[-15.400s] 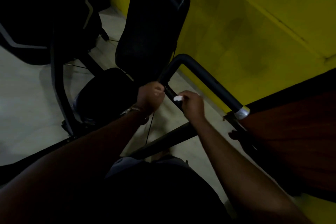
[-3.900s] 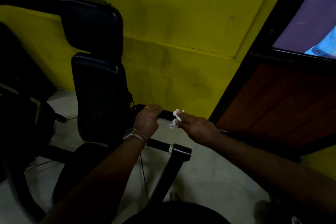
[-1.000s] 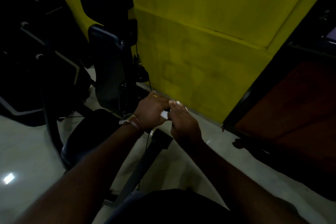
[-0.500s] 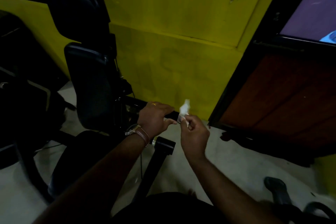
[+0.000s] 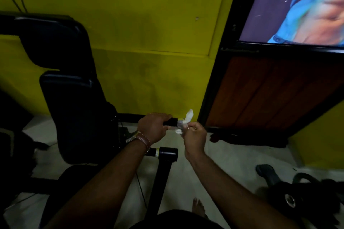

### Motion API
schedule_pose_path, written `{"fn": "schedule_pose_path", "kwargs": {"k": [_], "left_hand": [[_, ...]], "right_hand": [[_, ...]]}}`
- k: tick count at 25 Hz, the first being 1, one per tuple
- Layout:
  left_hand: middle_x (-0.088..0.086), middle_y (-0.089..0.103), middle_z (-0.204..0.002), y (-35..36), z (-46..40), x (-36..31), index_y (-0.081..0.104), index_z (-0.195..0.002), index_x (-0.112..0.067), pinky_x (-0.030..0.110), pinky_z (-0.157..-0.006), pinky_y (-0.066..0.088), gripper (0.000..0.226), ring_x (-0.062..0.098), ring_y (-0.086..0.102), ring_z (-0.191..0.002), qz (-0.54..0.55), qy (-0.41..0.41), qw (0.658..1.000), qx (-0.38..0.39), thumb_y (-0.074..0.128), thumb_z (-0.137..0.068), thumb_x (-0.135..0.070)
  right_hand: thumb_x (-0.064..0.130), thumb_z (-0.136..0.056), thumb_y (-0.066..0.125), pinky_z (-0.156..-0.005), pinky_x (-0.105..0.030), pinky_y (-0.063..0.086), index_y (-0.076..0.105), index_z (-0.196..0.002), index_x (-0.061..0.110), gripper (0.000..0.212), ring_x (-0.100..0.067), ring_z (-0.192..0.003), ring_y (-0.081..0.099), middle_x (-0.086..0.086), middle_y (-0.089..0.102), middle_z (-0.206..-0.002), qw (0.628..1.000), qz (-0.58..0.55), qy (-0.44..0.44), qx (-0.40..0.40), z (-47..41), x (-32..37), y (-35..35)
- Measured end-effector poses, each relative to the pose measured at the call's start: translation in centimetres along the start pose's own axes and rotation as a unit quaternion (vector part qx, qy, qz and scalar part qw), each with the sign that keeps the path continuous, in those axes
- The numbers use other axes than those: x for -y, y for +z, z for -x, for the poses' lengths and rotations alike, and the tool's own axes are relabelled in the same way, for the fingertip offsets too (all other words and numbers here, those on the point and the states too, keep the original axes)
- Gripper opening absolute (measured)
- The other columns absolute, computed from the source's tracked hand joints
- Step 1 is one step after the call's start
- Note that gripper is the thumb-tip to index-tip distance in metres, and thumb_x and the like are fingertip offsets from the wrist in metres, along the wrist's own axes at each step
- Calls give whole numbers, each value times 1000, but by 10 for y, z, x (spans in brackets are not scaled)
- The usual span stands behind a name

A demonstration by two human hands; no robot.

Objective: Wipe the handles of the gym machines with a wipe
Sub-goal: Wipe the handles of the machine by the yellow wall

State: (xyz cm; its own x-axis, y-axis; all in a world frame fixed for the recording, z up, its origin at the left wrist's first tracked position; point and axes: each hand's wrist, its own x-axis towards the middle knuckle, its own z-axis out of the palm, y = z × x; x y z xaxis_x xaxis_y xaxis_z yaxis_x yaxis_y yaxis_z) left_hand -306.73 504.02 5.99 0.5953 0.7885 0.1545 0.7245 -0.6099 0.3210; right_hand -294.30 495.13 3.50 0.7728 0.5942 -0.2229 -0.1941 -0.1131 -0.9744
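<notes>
At the centre of the frame your left hand [image 5: 153,128] grips the black handle [image 5: 170,121], and your right hand [image 5: 194,135] just beside it pinches a white wipe [image 5: 186,120] at the handle's end. The padded black seat back [image 5: 74,109] stands at left against the yellow wall [image 5: 149,33]. A lit screen [image 5: 297,5] fills the upper right.

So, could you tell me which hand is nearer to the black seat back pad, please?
Left. The left hand grips the black handle just to the right of the seat back pad. The right hand, pinching the white wipe, is farther right, beyond the handle's end.
</notes>
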Motion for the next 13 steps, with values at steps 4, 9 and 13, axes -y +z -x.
{"fn": "schedule_pose_path", "kwargs": {"k": [4,9,13], "left_hand": [[-5,55,-140,-3,3,7,55,-135,-29,29,-102,40,48,17,49,-129,10,21,1000,12,66,-89,-32],[3,59,-135,-15,12,44,61,-130,-19,33,-101,42,49,22,50,-128,61,-22,998,-5,70,-86,-37],[8,59,-135,-21,19,62,61,-129,-13,35,-104,39,49,25,50,-129,79,-36,996,-4,72,-86,-31]], "right_hand": [[-6,-94,52,-89,-38,55,49,-125,-11,31,-37,-113,59,-21,57,-119,937,-257,235,2,-1,11,12],[-2,-82,64,-74,-22,51,73,-96,10,21,-29,-97,67,-14,72,-97,889,337,-308,13,15,16,1],[-4,-82,41,-105,-43,40,66,-112,0,39,-38,-128,50,-23,54,-135,814,427,-359,161,7,16,8]]}}
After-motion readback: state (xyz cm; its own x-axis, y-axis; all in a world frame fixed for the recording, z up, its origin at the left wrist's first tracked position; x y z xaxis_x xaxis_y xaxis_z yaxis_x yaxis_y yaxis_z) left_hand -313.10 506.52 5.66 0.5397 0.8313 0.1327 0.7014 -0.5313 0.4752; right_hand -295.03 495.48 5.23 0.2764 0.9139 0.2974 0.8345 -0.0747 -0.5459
